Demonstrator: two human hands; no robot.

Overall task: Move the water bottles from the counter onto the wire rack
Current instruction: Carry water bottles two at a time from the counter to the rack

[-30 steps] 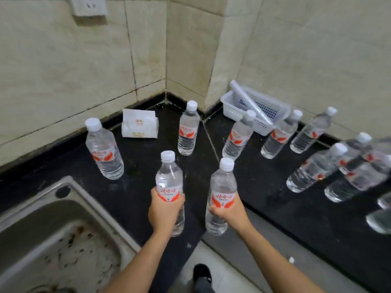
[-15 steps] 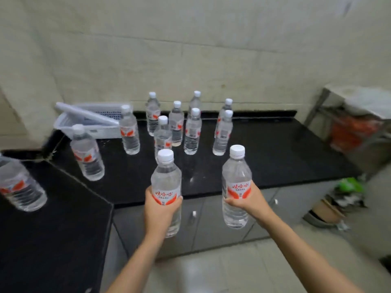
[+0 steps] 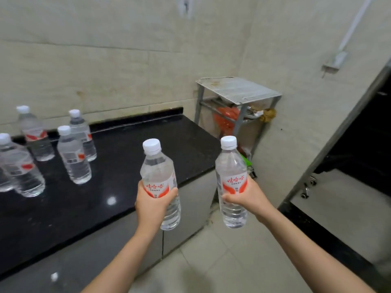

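My left hand [image 3: 153, 205] grips a clear water bottle [image 3: 157, 172] with a white cap and red label, held upright over the counter's front edge. A second, matching bottle [image 3: 231, 170] is upright in my right hand [image 3: 246, 196], out past the counter's right end and above the floor. Several more bottles [image 3: 74, 157] stand on the black counter [image 3: 127, 166] at the left. The grey wire rack [image 3: 239, 89] stands in the corner beyond the counter's right end, its top shelf bare.
An orange bag [image 3: 227, 118] and clutter sit on the rack's lower shelf. A dark door frame [image 3: 338, 132] rises at the right. Grey cabinet fronts [image 3: 190, 208] run under the counter, and tiled floor [image 3: 222, 261] lies below my arms.
My view has swung right from the counter corner toward the rack, which is now closer. Both hands carried their bottles along, still upright.
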